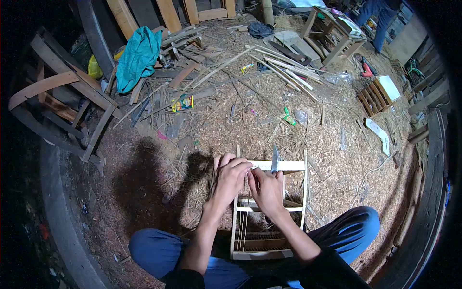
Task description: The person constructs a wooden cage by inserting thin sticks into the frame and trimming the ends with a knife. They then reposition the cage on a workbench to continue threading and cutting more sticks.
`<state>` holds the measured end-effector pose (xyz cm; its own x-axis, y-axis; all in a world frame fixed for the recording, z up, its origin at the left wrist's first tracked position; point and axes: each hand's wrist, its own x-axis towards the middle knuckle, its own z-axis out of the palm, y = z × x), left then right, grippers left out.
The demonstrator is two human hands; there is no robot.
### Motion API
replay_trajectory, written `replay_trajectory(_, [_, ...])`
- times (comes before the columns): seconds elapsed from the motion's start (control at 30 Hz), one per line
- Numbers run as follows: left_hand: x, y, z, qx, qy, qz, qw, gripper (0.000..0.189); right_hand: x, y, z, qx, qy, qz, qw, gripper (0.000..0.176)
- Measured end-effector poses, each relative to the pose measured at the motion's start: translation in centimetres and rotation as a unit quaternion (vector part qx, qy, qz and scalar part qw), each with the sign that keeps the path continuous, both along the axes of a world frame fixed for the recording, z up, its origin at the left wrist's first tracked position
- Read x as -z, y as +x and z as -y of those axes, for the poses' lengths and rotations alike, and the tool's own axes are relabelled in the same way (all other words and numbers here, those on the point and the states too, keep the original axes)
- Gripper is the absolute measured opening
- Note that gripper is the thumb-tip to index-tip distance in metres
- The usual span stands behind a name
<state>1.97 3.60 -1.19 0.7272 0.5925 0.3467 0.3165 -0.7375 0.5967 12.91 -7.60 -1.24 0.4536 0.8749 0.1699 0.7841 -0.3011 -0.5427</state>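
A small pale wooden frame (304,192) stands between my knees, with crossbars and thin upright strips (244,226) along its left side. My left hand (228,177) is closed over the left end of its top bar (286,165). Close beside it, my right hand (267,190) is closed around a knife (275,158); the blade points away from me past the top bar, and the handle is mostly hidden. The thumb and forefinger of that hand pinch near the left fingertips at the bar. Whatever is between those fingertips is too small to make out.
Shavings and scraps cover the ground. A wooden chair frame (89,101) and teal sack (139,59) are at left. Long wood strips (288,72) lie ahead. At right are a slatted wooden piece (373,98) and a red power tool (367,67). Another person's legs (382,24) show at back.
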Motion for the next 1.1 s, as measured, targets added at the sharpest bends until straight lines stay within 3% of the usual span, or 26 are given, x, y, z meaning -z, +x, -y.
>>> replay_trajectory(0.1, [-0.2,-0.1,-1.0,0.048,-0.021,-0.018,0.998,0.014,-0.1,0.1,0.0,-0.004,0.013,0.001,1.0,0.016])
replay_trajectory(0.43, [-1.6,0.9,-1.1,0.071,0.018,-0.074,0.995,0.015,0.6,1.0,0.2,-0.012,0.018,-0.027,0.999,0.014])
replay_trajectory(0.87, [0.7,0.2,0.9,-0.014,0.089,-0.03,0.995,0.012,0.9,1.3,0.6,-0.049,0.006,-0.045,0.998,0.014])
replay_trajectory(1.1, [1.1,0.3,2.4,-0.073,0.036,-0.01,0.997,0.014,0.8,1.0,0.5,-0.041,0.016,-0.063,0.997,0.017])
